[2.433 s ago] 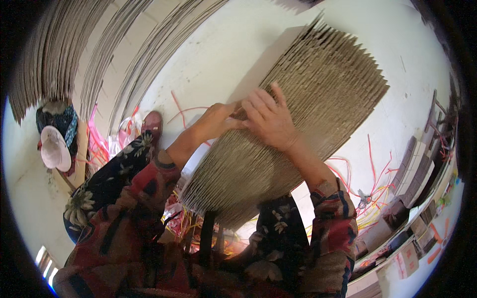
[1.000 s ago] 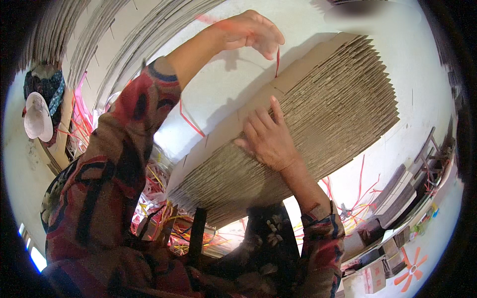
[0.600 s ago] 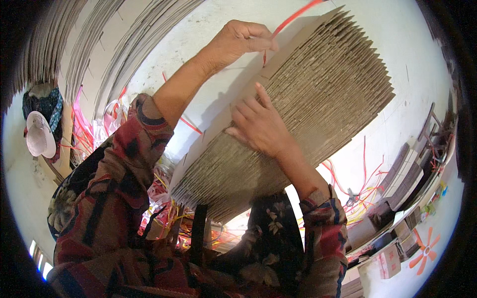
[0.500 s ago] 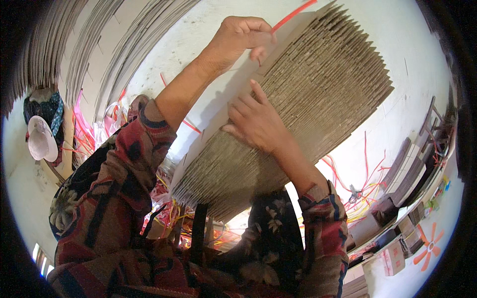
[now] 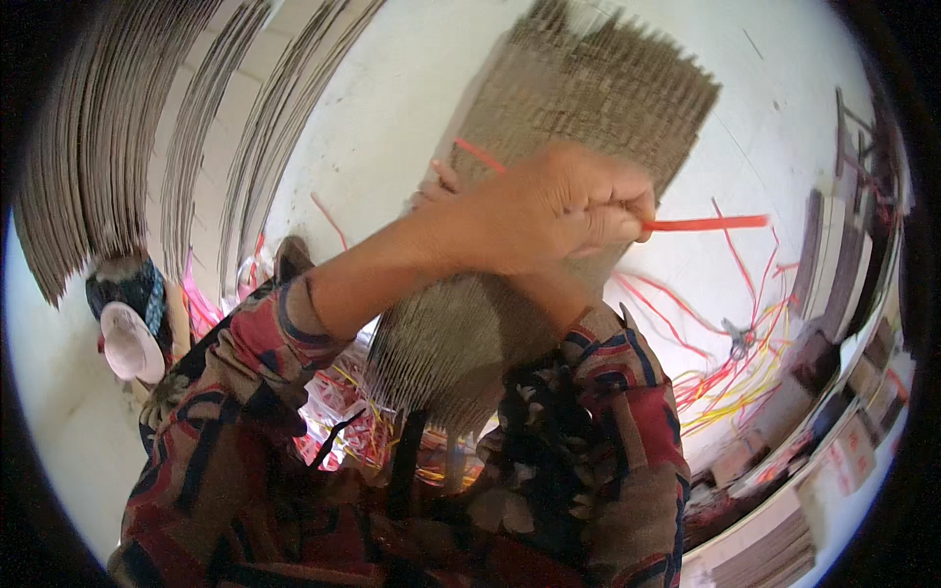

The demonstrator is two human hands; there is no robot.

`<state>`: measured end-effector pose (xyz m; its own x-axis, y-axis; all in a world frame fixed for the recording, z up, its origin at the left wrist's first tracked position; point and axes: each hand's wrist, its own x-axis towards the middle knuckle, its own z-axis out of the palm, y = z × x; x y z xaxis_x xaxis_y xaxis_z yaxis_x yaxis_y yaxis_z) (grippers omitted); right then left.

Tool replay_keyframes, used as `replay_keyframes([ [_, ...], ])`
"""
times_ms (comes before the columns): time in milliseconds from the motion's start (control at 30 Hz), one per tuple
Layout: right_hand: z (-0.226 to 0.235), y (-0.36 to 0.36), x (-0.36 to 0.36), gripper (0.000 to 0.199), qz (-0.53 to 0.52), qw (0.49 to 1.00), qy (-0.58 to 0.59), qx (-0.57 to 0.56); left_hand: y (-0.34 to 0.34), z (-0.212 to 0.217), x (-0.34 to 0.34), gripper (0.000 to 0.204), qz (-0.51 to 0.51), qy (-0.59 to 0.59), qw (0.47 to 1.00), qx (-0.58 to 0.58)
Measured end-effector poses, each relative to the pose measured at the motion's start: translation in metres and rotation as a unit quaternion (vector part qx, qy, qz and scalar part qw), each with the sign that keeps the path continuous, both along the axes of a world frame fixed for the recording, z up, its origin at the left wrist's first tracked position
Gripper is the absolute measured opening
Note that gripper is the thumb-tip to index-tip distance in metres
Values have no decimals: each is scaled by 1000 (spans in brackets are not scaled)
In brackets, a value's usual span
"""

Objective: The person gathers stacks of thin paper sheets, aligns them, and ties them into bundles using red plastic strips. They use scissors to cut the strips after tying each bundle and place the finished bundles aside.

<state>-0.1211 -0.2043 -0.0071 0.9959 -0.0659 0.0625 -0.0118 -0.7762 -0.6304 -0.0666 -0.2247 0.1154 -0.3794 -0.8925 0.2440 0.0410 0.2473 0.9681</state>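
Note:
A thick stack of flat grey-brown cardboard sheets (image 5: 637, 93) stands before me, edges up and slanting away. Across it runs a red plastic strap (image 5: 711, 224), its free end sticking out to the right of my closed left hand (image 5: 588, 206). Another stretch of the strap shows above my left wrist. My left forearm crosses over my right arm. Partly hidden beneath it, my right hand (image 5: 438, 184) has its fingertips apart at the stack's left edge; the palm is covered.
More cardboard stacks (image 5: 98, 147) stand at the far left, near a pale hat (image 5: 132, 341). Red and yellow straps (image 5: 730, 382) lie loose on the floor at right, with a dark tool (image 5: 737, 338) among them. Flat pieces (image 5: 833, 255) are piled along the right side.
My left hand has swung from the stack's far left edge across to its right side, pulling the red strap over. My right hand is now largely behind the left forearm. The view has shifted.

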Motion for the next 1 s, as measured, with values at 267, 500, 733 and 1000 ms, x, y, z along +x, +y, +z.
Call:
replay_keyframes([
  [267,47,31,-122,27,-371,923,81,65,-24,-10,-28,11,-49,-171,982,63],
  [500,-16,68,-175,33,-676,724,-41,129,-47,-77,-92,9,-101,-292,931,-194],
  [733,-60,44,-223,23,-632,705,-106,302,-46,-153,-99,10,-103,-270,939,-187],
  [1000,-92,32,-233,12,-488,854,179,18,-47,-141,-110,10,-73,-268,955,-105],
])
